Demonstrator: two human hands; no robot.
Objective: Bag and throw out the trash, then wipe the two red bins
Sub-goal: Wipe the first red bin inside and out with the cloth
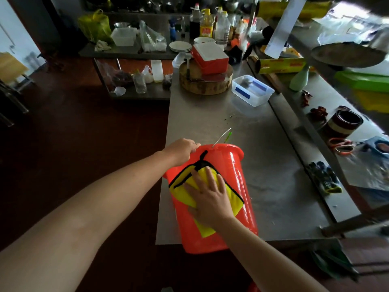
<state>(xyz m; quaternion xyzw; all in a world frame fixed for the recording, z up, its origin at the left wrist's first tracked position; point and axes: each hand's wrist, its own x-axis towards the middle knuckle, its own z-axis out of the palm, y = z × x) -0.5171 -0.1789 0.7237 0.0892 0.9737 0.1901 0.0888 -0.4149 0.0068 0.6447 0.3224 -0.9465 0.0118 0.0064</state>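
One red bin is seen, tipped onto its side at the near-left corner of a steel table. Mouth is pointed away, base is toward the person and past the table's near edge. Its wire handle is raised off the far rim.

Left hand: fingers are curled over the bin's rim on the left side, so the rim is gripped.

Right hand: laid flat, fingers straight and spread, pressed onto a yellow cloth with black edging. Nothing is grasped by it. The cloth is spread on the bin's upturned outer wall, between palm and plastic.

Farther along the table, a round chopping block is set with a red box on top, and a clear lidded tub just beside it to the right. Dark gloves and orange-handled scissors are left on the right side, well apart from the bin.
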